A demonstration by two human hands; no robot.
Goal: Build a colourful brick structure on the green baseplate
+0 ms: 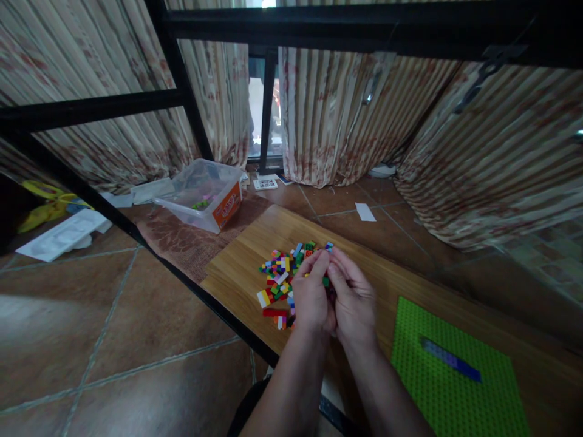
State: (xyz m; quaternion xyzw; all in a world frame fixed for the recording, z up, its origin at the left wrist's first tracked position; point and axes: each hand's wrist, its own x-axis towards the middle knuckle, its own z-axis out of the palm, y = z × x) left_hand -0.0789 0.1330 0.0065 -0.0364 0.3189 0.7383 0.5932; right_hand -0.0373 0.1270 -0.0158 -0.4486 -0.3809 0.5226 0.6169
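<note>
My left hand [311, 294] and my right hand [354, 296] meet over the pile of small toy bricks [279, 280] on the wooden table. Both are closed, thumbs and fingers pressed together at the tips. What they pinch is mostly hidden by the fingers. A small blue brick [329, 246] shows just beyond the fingertips; whether it is held or lies in the pile I cannot tell. To the right, a green studded baseplate [460, 400] carries a row of bricks [450, 359] in grey, purple and blue.
A clear plastic box [194, 216] with an orange label stands on a brown mat [182, 255] beyond the table's left end. Black metal bars [182, 267] cross in front and overhead. White packaging [64, 235] lies on the tiled floor, and curtains [337, 115] hang behind.
</note>
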